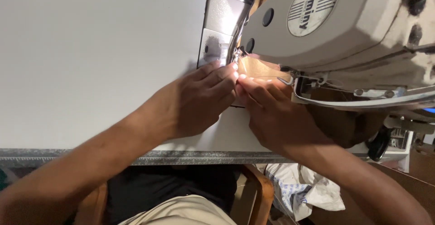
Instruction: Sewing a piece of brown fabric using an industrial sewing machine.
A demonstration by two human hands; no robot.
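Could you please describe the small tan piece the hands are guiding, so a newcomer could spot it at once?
Find the cream sewing machine on the white table. Beneath its head, where the left hand and right hand meet fingertip to fingertip, lies the tan piece, brightly lit, unlike the steel plate beside it.

hands point(235, 87) on table point(90, 62), before sewing machine point(335, 30)

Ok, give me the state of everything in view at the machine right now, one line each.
Left hand: flat on the table, fingertips pressing the tan piece.
Right hand: fingertips on the tan piece, beside the left.
Tan piece: lying flat under the machine head, lit up.
Sewing machine: head over the piece; needle hidden.
White table: bearing both hands.
White cloth: crumpled, below the table edge.
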